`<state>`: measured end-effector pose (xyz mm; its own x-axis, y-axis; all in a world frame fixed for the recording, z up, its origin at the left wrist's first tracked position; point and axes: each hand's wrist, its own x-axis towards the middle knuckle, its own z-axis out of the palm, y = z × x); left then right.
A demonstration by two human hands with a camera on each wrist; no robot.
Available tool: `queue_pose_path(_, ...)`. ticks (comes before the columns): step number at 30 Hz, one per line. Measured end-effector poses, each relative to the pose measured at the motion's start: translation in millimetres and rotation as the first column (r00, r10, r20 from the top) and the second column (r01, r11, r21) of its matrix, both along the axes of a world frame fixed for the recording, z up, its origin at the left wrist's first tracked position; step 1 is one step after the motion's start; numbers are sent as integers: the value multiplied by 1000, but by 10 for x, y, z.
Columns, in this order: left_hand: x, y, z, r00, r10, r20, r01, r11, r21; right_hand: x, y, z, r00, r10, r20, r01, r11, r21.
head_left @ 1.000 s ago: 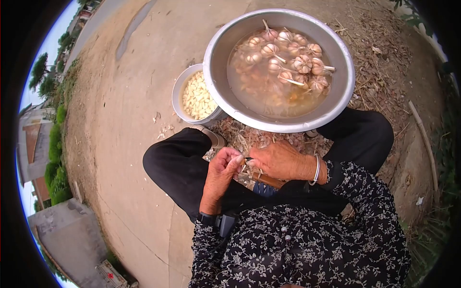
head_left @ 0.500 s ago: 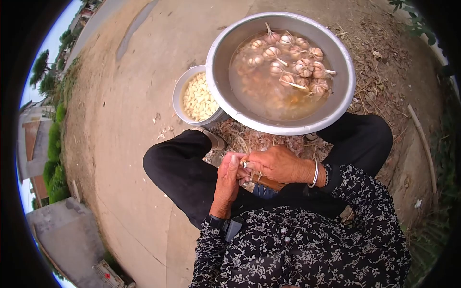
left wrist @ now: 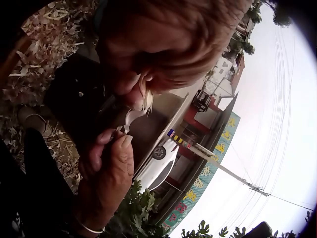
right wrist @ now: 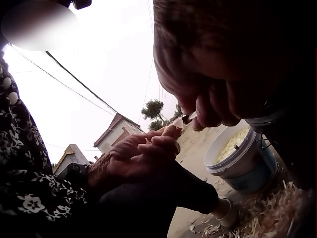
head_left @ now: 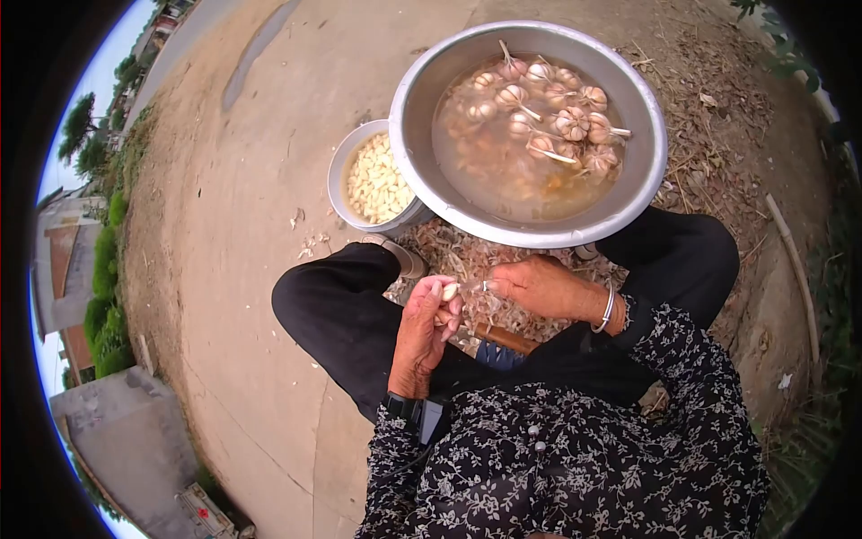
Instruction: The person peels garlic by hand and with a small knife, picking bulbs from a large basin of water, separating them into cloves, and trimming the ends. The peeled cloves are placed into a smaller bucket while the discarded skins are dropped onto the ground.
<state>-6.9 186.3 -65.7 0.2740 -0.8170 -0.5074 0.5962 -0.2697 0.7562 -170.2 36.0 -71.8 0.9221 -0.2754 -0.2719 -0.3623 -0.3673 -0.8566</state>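
In the head view the left hand (head_left: pixel 421 329) holds a pale garlic clove (head_left: pixel 450 292) between thumb and finger, with more garlic against its curled fingers. Just to its right, the right hand (head_left: pixel 545 288) pinches a small bit of skin, a short gap from the clove. A strip of skin (left wrist: pixel 134 115) spans between the two hands in the left wrist view. A small dark thing, too unclear to name, shows at the right fingertips in the right wrist view. Garlic bulbs (head_left: pixel 571 124) float in the water of the metal basin (head_left: pixel 403 109) beyond the hands.
A bucket (head_left: pixel 338 189) of peeled cloves (head_left: pixel 377 182) stands left of the basin. Garlic skins (head_left: pixel 467 251) litter the ground between the person's legs, near a wooden piece (head_left: pixel 507 339). A long stick (head_left: pixel 794 260) lies at the right.
The hands came together over the garlic and have drawn apart again, the right one moving right with a bit of skin. A pale clove now shows at the left fingertips.
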Motion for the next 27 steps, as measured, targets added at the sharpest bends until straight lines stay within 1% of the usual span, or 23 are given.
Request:
queue_pose_path(1, -1, 4, -10, 999, 30, -35, -29, 999, 14, 0, 10, -13, 1000, 0, 0, 0, 1000, -1)
queue_pose_path(3, -3, 8, -4, 996, 61, -70, -59, 998, 27, 5, 36, -47, 994, -28, 102, 48, 980, -192)
queue_pose_path(4, -2, 18, 18, 997, -9, 78, 4, 998, 62, 15, 35, -39, 995, -26, 101, 46, 980, -194)
queue_pose_path(5, -6, 29, 27, 972, -82, 221, 59, 992, 108, 31, 36, -18, 986, -35, 166, 66, 980, -188)
queue_pose_path(6, -24, 38, -6, 973, -78, 219, 55, 992, 109, 51, 39, 25, 972, -43, 229, 85, 980, -179)
queue_pose_path(7, -53, 47, -63, 888, -88, 451, 62, 996, 70, 64, 52, 84, 973, -40, 228, 82, 981, -176)
queue_pose_path(8, -71, 50, -96, 749, -85, 657, 83, 996, 35, 74, 69, 163, 986, 26, 164, 18, 966, -259)
queue_pose_path(9, -72, 50, -92, 749, -91, 656, 87, 995, 39, 82, 87, 203, 992, 83, 95, -47, 941, -336)
queue_pose_path(10, -66, 51, -83, 653, -138, 745, 112, 990, 85, 90, 113, 203, 993, 77, 92, -42, 942, -333)
queue_pose_path(11, -65, 52, -74, 544, -182, 819, 130, 983, 132, 98, 143, 197, 989, 81, 126, -32, 935, -353)
queue_pose_path(12, -63, 50, -66, 545, -184, 818, 132, 982, 133, 102, 169, 191, 983, 88, 161, -22, 927, -373)
queue_pose_path(14, -56, 33, -48, 334, -234, 913, 172, 967, 185, 107, 202, 164, 979, 83, 185, -2, 916, -400)
queue_pose_path(15, -72, 14, 0, 334, -236, 912, 174, 967, 186, 105, 209, 158, 975, 80, 209, 18, 904, -427)
queue_pose_path(16, -94, -12, 75, 230, -247, 941, 199, 959, 203, 99, 201, 163, 975, 75, 208, 21, 905, -425)
queue_pose_path(17, -113, -23, 112, 124, -254, 959, 222, 949, 222, 91, 185, 183, 980, 127, 154, -49, 901, -430)
queue_pose_path(18, -106, -9, 98, 125, -256, 959, 226, 948, 224, 83, 161, 194, 979, 179, 101, -119, 894, -433)
queue_pose_path(19, -83, 23, 77, 297, -221, 929, 241, 959, 151, 78, 124, 190, 979, 175, 100, -116, 894, -432)
queue_pose_path(20, -74, 53, 68, 461, -186, 868, 243, 967, 78, 71, 81, 182, 988, 135, 72, -96, 916, -390)
queue_pose_path(21, -79, 74, 77, 459, -186, 869, 244, 967, 78, 65, 53, 178, 994, 97, 44, -76, 933, -351)
queue_pose_path(22, -73, 87, 89, 678, -151, 719, 155, 986, 60, 57, 36, 170, 994, 97, 46, -74, 932, -354)
queue_pose_path(23, -65, 90, 98, 848, -88, 523, 63, 996, 66, 45, 18, 152, 994, 98, 36, -80, 933, -350)
queue_pose_path(25, -23, 108, 49, 869, -74, 489, 33, 995, 92, 25, 10, 130, 994, 104, 24, -89, 935, -343)
queue_pose_path(27, 1, 119, 41, 959, 56, 278, -61, 998, 10, 20, 13, 125, 997, 77, -17, -79, 959, -273)
